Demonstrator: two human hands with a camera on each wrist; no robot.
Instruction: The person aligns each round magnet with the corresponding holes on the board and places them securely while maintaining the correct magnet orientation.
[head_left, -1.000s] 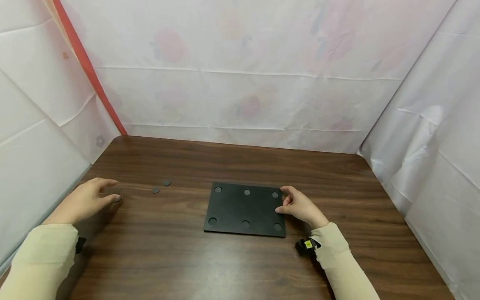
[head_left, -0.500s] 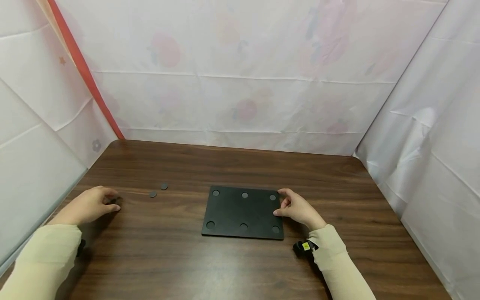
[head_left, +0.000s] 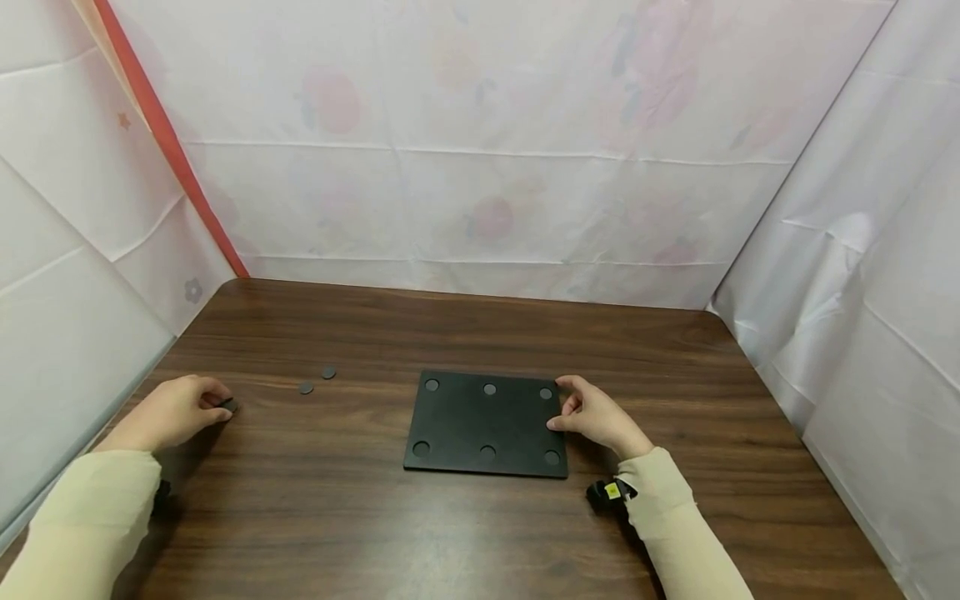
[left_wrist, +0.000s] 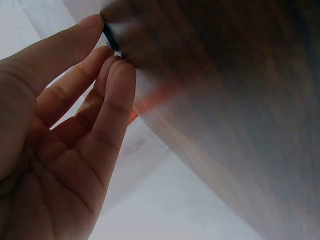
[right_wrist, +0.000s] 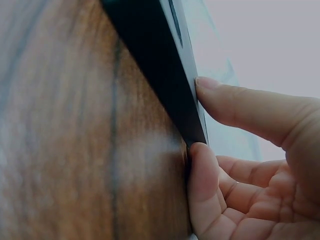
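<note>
At the left of the table, my left hand [head_left: 171, 412] pinches a small dark disc [head_left: 229, 405] between thumb and fingertips. The left wrist view shows this disc [left_wrist: 109, 37] edge-on at the tips. Two similar grey discs, one nearer [head_left: 305, 388] and one farther [head_left: 329, 372], lie flat to the right of that hand. A flat black board [head_left: 483, 421] with round recesses along its long sides lies mid-table. My right hand [head_left: 597, 419] grips the board's right edge, thumb on top. In the right wrist view, a finger [right_wrist: 204, 172] touches the board's side [right_wrist: 160, 65] low down.
The brown wood-grain table [head_left: 480, 533] reaches back to a white patterned curtain [head_left: 450, 183]. White sheets hang close along its left and right sides. A black wrist camera [head_left: 606, 495] sits beneath the right forearm.
The left thumb and fingers have closed on the disc at their tips and shifted slightly left. My right hand keeps its hold on the board. The head view has tilted slightly.
</note>
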